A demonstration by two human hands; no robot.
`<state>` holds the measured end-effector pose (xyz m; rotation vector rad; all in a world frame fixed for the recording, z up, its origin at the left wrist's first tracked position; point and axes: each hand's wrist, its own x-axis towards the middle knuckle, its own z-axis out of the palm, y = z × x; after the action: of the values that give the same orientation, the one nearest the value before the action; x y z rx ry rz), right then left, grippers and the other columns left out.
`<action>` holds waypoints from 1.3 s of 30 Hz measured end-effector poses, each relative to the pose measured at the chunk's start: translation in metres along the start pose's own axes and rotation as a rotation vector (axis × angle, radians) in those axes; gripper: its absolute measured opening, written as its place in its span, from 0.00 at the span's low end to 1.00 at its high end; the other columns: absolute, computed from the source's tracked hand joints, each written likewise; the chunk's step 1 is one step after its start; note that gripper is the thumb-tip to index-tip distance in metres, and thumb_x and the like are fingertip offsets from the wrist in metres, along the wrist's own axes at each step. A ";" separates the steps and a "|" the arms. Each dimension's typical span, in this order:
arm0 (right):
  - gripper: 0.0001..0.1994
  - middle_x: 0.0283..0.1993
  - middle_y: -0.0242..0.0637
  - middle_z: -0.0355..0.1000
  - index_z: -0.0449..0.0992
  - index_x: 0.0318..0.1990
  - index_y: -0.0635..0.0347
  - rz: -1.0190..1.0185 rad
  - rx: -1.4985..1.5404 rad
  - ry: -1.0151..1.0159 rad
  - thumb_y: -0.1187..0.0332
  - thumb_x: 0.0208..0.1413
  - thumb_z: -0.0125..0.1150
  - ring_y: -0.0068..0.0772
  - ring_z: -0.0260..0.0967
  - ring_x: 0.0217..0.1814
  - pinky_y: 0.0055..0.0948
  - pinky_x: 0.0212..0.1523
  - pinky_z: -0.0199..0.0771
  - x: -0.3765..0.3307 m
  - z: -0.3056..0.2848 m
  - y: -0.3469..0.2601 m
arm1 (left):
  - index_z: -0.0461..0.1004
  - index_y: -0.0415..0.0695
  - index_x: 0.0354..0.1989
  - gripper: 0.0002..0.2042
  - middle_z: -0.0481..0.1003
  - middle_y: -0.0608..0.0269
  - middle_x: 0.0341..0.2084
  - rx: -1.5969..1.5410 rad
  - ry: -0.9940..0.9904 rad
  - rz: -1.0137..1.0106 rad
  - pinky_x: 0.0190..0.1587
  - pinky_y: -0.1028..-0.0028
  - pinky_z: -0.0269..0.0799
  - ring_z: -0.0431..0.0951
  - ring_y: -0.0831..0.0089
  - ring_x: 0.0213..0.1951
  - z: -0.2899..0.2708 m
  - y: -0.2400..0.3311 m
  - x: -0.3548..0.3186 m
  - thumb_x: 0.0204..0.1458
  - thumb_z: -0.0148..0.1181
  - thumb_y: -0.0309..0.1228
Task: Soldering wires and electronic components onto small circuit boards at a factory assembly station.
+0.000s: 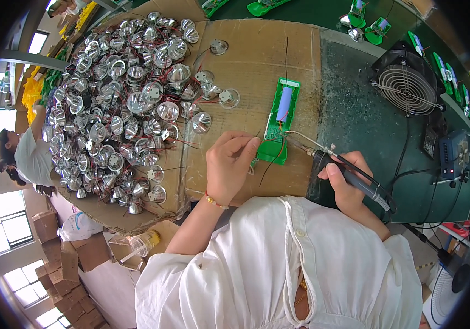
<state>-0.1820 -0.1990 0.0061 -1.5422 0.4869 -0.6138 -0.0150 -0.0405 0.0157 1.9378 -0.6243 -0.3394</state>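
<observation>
A long green plastic housing point(273, 151) lies on the cardboard, with a light-purple cylindrical battery cell point(284, 104) in its upper part. Red and black wires trail from the housing's middle. On its left side my left hand point(228, 164) is closed in a pinch, a thin dark wire end poking from the fingertips; part of a small object shows beneath them, too hidden to name. From the right, my right hand point(345, 183) grips a soldering iron point(350, 176) with a thin curved metal feed tube point(300, 135). Both tips are close to the wires at the housing's middle.
A big heap of silver reflector cups point(136, 101) with red wires fills the left. Beyond the cardboard sheet point(235, 71) stand a round-grilled fan point(407, 88), a blue control box point(453, 156) and more green housings point(377, 30). Another person point(29, 156) works at far left.
</observation>
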 end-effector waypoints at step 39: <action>0.07 0.24 0.40 0.71 0.65 0.34 0.67 -0.012 0.057 0.074 0.75 0.51 0.56 0.25 0.70 0.25 0.23 0.28 0.71 0.007 -0.005 0.010 | 0.76 0.39 0.21 0.06 0.73 0.59 0.25 0.152 -0.066 0.045 0.25 0.73 0.68 0.73 0.67 0.23 0.018 -0.006 0.011 0.42 0.60 0.29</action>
<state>-0.1795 -0.2081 -0.0029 -1.4735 0.5125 -0.6906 -0.0133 -0.0584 0.0028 2.0603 -0.7542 -0.3372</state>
